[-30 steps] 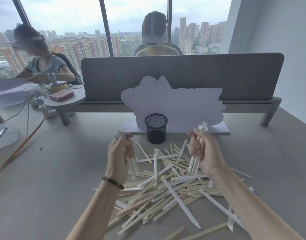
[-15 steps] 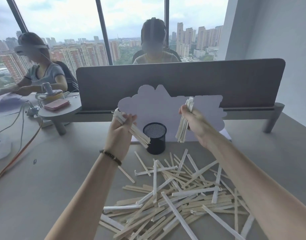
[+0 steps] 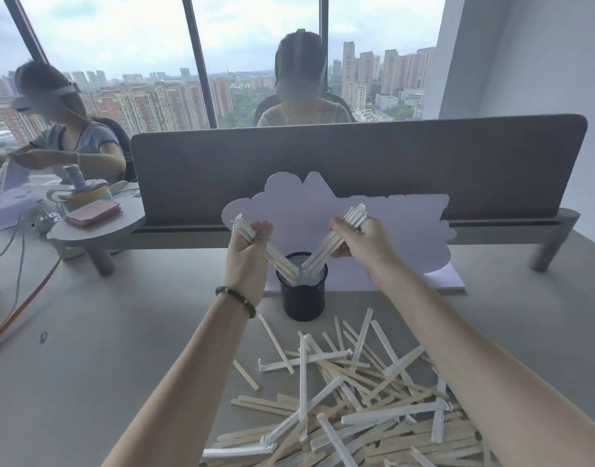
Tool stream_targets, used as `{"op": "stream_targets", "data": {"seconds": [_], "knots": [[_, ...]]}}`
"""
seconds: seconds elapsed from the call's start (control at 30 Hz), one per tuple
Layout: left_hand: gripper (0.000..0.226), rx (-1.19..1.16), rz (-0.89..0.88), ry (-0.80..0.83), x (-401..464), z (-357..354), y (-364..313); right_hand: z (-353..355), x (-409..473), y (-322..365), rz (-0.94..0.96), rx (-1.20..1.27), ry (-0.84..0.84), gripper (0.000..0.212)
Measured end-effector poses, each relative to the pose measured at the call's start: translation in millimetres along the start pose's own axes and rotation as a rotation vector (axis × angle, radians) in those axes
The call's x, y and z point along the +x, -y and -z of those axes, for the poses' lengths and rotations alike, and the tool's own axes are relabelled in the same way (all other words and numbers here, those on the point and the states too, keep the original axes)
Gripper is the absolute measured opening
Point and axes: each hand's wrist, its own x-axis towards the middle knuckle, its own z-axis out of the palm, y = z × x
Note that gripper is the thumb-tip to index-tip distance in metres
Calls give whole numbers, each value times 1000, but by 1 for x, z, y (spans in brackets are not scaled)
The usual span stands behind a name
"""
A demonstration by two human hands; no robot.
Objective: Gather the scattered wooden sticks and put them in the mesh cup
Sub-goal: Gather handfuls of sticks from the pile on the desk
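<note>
Two bundles of sticks meet over the mesh cup

There is one mesh cup, black, standing upright on the grey tabletop in front of a white cloud-shaped card. Two bundles of wooden sticks are held above it, one in each hand; how many sticks each bundle has I cannot count. The loose sticks on the tabletop are too many to count; they lie crossed in one heap near the cup, some bare wood, some in white paper.

The left hand, with a bead bracelet on the wrist, has its fingers curled round the left bundle. The right hand grips the right bundle the same way. Both bundles slant inward, forming a V, and their lower ends reach the mouth of the cup.

Half a second ago the hands were further apart and the bundles were still beside the cup; now they have come together over it.

Two other persons sit behind the grey divider.
</note>
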Motion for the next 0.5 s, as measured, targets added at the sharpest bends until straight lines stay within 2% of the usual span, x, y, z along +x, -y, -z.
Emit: {"op": "stream_targets", "data": {"seconds": [0.23, 0.4, 0.5], "knots": [[6, 34, 19, 23, 9, 4, 17, -11, 11, -16, -26, -147, 66, 34], [22, 93, 26, 50, 11, 4, 30, -11, 11, -27, -34, -253, 114, 43], [9, 214, 43, 77, 10, 8, 36, -10, 11, -30, -44, -293, 156, 47]]}}
